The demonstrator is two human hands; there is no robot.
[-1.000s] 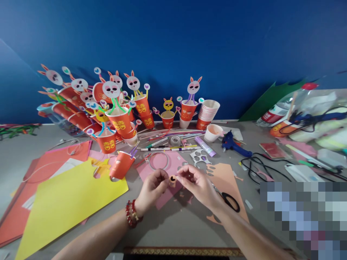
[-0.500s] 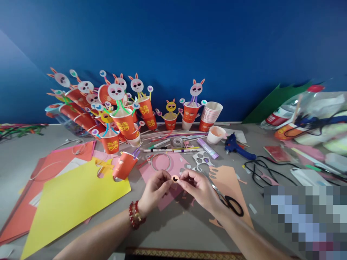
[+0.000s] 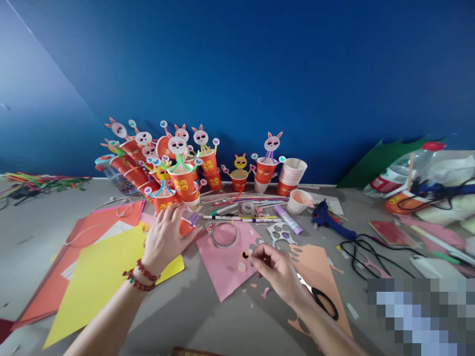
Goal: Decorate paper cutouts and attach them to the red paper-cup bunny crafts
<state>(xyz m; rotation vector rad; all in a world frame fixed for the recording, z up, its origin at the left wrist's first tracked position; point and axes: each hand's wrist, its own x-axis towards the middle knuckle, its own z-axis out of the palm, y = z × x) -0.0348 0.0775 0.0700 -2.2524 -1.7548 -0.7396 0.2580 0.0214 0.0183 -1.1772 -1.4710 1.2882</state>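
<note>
My right hand (image 3: 272, 267) pinches a small peach paper disc (image 3: 245, 255) with a black mark on it, held above the pink paper sheet (image 3: 215, 264). A second pale round disc (image 3: 242, 267) lies on that sheet. My left hand (image 3: 166, 237), fingers apart, is over a tilted orange paper cup (image 3: 186, 227) with purple stems. The hand covers much of this cup, and its fingers seem to reach around it. Scissors (image 3: 322, 300) with black handles lie under my right forearm, on a cut peach sheet (image 3: 334, 282).
Several orange cups with paper rabbit figures (image 3: 183, 183) stand along the blue wall. A cup stack (image 3: 292, 173) and a white cup (image 3: 299, 201) are right of them. Farther right lie a blue glue gun (image 3: 330, 220) and black cord. Yellow paper (image 3: 104, 277) covers the left.
My left hand has let go of the disc and moved left to the orange cup. My right hand keeps the disc. The view has shifted slightly.
</note>
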